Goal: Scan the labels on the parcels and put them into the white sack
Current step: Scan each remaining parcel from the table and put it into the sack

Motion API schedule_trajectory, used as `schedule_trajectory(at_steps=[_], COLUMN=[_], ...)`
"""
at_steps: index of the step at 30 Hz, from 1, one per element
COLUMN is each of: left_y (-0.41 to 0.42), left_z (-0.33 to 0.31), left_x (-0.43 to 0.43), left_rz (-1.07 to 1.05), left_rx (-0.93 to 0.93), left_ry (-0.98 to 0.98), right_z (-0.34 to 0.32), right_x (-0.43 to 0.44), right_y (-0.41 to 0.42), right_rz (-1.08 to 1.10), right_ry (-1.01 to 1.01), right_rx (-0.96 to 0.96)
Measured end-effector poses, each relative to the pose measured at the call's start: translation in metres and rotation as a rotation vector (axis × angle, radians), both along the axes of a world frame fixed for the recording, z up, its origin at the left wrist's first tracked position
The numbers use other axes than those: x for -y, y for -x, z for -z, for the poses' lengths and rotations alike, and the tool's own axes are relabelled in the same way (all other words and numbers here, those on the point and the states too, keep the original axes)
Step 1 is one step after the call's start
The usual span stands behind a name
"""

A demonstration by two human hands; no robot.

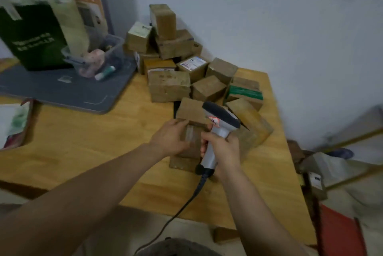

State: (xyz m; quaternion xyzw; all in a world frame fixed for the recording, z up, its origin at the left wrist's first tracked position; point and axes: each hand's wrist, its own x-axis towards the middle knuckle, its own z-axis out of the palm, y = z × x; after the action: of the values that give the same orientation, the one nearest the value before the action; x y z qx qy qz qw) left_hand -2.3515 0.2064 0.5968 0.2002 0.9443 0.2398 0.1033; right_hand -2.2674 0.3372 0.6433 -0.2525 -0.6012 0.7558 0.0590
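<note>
L hand (170,137) grips a brown parcel (191,110) over the table (83,152), by the pile. R hand (222,149) is wrapped round the scanner (220,119). Can't see a label, so turn the box & hold both still

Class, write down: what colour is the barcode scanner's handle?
The scanner has a light grey handle, best seen in the head view.
</note>
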Motion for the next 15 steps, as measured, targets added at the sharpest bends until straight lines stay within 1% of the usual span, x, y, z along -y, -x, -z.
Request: schedule_trajectory(at_steps=[1,3,5,6,9,12,14,15], left_y=[-0.003,-0.006,-0.007,-0.007,-0.008,-0.005,-0.002,-0.002], left_z=[0.005,0.015,0.022,0.025,0.032,0.029,0.025,0.024], left_x=[-0.016,-0.038,-0.051,-0.055,-0.059,-0.041,-0.011,0.006], left_rz=[-0.006,-0.081,-0.154,-0.166,-0.181,-0.204,-0.23,-0.254], left_rx=[0.047,0.178,0.293,0.316,0.295,0.293,0.223,0.146], left_ry=[0.076,0.209,0.298,0.334,0.374,0.381,0.435,0.475], right_z=[0.004,0.011,0.017,0.019,0.023,0.025,0.027,0.028], right_x=[-0.013,-0.033,-0.046,-0.05,-0.052,-0.042,-0.031,-0.024], right_y=[-0.005,-0.013,-0.018,-0.019,-0.017,-0.012,-0.009,-0.007], right_rz=[0.033,0.066,0.082,0.09,0.092,0.072,0.036,0.016], right_ry=[0.016,0.032,0.028,0.025,0.024,0.027,0.014,0.015], right_rx=[0.004,0.013,0.016,0.019,0.032,0.044,0.068,0.079])
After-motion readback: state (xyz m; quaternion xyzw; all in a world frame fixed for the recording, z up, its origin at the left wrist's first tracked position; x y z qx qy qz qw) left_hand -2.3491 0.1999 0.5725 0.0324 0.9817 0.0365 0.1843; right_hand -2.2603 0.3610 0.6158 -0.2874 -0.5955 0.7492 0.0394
